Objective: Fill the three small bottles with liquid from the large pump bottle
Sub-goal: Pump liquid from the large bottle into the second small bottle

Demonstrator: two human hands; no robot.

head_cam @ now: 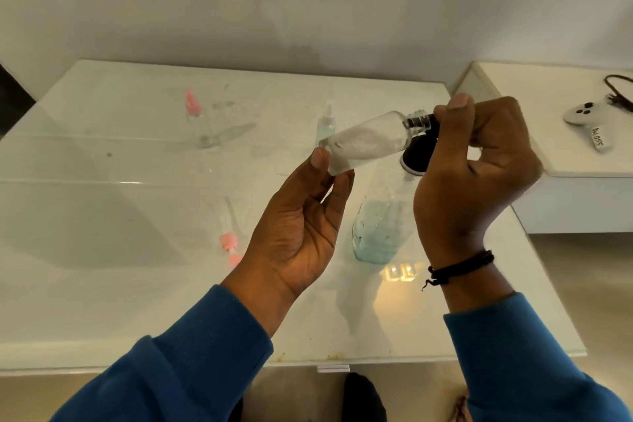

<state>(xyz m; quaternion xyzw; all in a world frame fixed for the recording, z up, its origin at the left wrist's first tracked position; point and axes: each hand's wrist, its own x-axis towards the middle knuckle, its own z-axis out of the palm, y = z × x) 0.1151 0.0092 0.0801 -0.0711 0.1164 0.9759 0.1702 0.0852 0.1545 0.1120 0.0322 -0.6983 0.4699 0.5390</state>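
A small bottle (368, 140), tilted above the counter (120, 284), was pinched at its base by the left hand (301, 226); its neck met the pump nozzle (419, 152), gripped by the right hand (479, 161). Mouth and spout were best kept aligned.

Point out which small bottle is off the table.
The clear bottle, tilted and held in both hands; the pink-capped bottle and the white-capped one stand on the table.
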